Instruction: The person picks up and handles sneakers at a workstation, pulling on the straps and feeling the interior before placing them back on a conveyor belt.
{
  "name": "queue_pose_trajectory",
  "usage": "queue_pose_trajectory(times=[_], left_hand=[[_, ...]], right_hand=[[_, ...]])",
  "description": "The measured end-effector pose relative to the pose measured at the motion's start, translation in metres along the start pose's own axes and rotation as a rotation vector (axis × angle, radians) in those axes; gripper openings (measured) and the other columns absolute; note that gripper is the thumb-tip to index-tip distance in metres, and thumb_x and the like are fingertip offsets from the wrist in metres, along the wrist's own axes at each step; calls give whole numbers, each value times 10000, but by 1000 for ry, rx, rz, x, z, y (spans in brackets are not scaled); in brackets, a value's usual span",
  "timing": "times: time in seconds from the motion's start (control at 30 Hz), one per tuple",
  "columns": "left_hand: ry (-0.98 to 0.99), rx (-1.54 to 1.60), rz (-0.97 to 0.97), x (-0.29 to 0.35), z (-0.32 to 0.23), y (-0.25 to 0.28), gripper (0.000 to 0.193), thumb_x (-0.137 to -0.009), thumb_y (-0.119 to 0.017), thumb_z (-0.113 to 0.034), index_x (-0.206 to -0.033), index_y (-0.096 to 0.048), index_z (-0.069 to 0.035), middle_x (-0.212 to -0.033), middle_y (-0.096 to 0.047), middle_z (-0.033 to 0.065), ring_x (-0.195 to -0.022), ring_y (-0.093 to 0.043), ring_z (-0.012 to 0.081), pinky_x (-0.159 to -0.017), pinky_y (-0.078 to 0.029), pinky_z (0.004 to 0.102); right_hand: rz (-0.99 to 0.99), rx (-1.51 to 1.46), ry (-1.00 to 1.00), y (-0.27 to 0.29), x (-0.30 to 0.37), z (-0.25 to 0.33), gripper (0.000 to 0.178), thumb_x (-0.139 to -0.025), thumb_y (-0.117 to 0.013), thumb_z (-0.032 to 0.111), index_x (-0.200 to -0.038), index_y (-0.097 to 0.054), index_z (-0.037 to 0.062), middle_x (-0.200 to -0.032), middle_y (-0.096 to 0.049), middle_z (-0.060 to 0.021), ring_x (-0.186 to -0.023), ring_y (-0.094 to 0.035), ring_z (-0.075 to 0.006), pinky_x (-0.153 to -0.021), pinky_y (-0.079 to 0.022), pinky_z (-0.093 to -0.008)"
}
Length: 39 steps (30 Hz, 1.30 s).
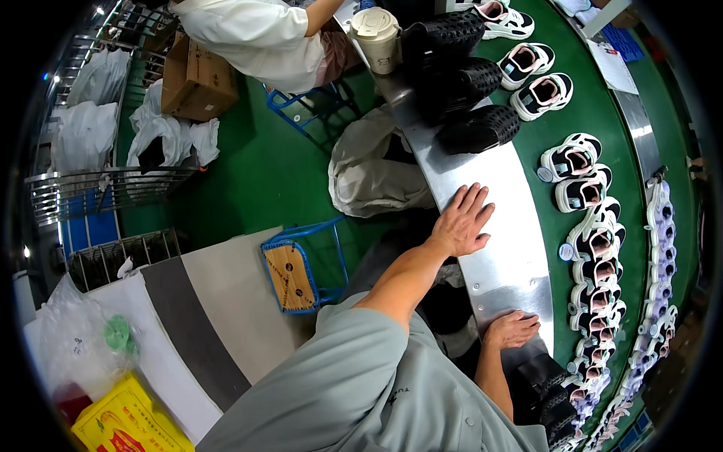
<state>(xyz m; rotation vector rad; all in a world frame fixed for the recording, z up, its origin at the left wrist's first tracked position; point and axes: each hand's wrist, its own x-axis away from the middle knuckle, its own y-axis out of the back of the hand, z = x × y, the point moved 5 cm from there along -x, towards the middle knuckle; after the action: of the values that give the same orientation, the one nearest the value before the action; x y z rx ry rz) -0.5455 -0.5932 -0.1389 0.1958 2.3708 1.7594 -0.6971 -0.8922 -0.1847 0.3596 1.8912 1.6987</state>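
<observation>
My left hand (463,222) lies palm down with its fingers spread on the bare steel ledge (493,181) beside the belt. Farther down the same ledge, my right hand (512,330) rests flat at its edge, fingers stretched toward the belt. Neither hand holds anything. Beyond my left hand sit several black, textured, shoe-shaped pieces (482,129). More black textured pieces (553,395) are near my right forearm, partly cut off by it. Across from both hands, white-and-black sneakers with pink linings (580,192) stand in a row on the green belt (531,143).
A lidded paper cup (375,39) stands at the ledge's far end, near a seated person in white (252,38). On the left are a blue-framed stool (290,277), a cardboard box (199,79), a wire rack (113,177) and a yellow package (132,418). Lilac-and-white shoes (661,241) line the far right.
</observation>
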Motion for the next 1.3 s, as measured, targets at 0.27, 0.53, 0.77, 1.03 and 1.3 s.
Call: queue_pose_trajectory(times=[0.27, 0.53, 0.77, 1.03, 1.3], left_hand=[[-15, -49, 113, -1, -5, -4, 728, -936, -473, -535, -1512, -451, -90, -1625, -280, 223, -1525, -187, 395, -1255, -75, 521], [2, -7, 35, 8, -4, 3, 731, -914, -517, -530, -1502, -468, -98, -1606, -306, 212, -1503, -218, 392, -1244, -100, 518], [-3, -5, 79, 8, -8, 3, 753, -931, -491, -535, -1533, -418, -89, -1636, -252, 219, -1529, -162, 395, -1253, -66, 523], [5, 26, 139, 10, -11, 2, 757, -943, -474, -533, -1547, -391, -85, -1654, -202, 225, -1544, -119, 398, -1259, -48, 520], [-4, 24, 110, 14, -13, 2, 760, -941, -475, -537, -1545, -395, -83, -1647, -215, 227, -1540, -126, 399, -1257, -50, 524]], right_hand=[[-85, 90, 46, -9, 4, -8, 540, -1052, -425, 418, -1465, -458, 72, -1506, -449, -187, -1377, -452, -377, -1058, -414, -549], [-79, 106, 20, -13, 1, -18, 529, -1047, -433, 436, -1462, -476, 111, -1484, -476, -142, -1372, -474, -325, -1053, -431, -527], [-30, 137, -12, -16, 3, -24, 563, -1057, -399, 475, -1492, -456, 122, -1520, -447, -143, -1382, -458, -327, -1085, -407, -507], [-75, 171, -24, -17, 6, -27, 540, -1057, -426, 457, -1503, -449, 154, -1519, -452, -136, -1376, -471, -324, -1068, -428, -501], [-190, 99, 54, -17, 10, -36, 547, -1055, -412, 470, -1471, -490, 124, -1483, -495, -137, -1361, -494, -320, -1065, -440, -495]])
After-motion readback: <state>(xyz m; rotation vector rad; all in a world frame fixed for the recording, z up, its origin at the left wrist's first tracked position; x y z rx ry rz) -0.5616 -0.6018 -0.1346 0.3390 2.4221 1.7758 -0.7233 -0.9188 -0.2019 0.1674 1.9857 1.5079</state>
